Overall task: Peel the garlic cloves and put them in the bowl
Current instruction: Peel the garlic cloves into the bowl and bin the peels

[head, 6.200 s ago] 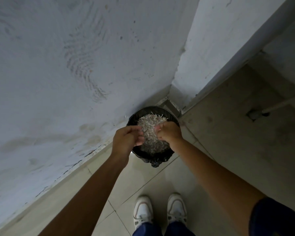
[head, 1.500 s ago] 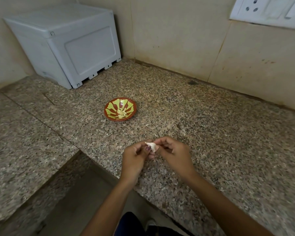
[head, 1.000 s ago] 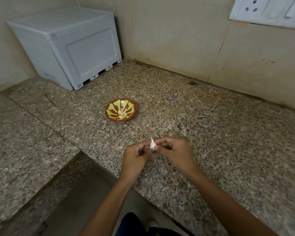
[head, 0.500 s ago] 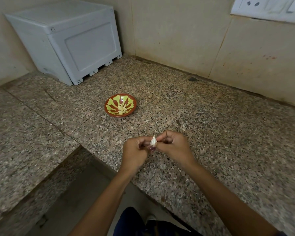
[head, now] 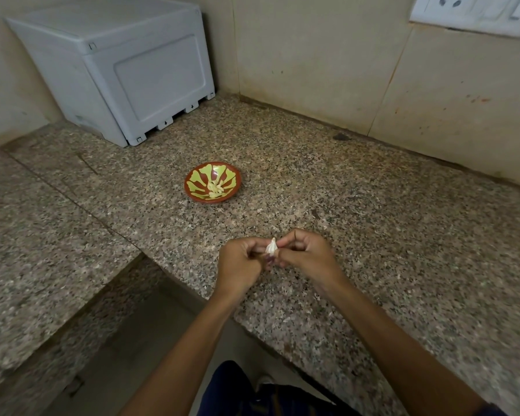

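A small white garlic clove (head: 271, 247) with papery skin sits between my two hands above the granite counter's front part. My left hand (head: 240, 264) pinches it from the left with curled fingers, and my right hand (head: 305, 254) pinches it from the right at the fingertips. Farther back on the counter stands a red bowl (head: 192, 192) with a yellow-green leaf pattern. Several pale peeled cloves (head: 215, 187) lie in its middle.
The speckled granite counter (head: 373, 235) forms an L with a lower section at the left. A grey plastic box (head: 117, 64) stands in the back left corner. Tiled walls close the back, with a white switch plate (head: 475, 13) at top right. My legs show below the counter edge.
Six seconds ago my hands were over a black bin of peelings on the floor. Since then they have held the clove above the counter, turning it upright; little else has moved.
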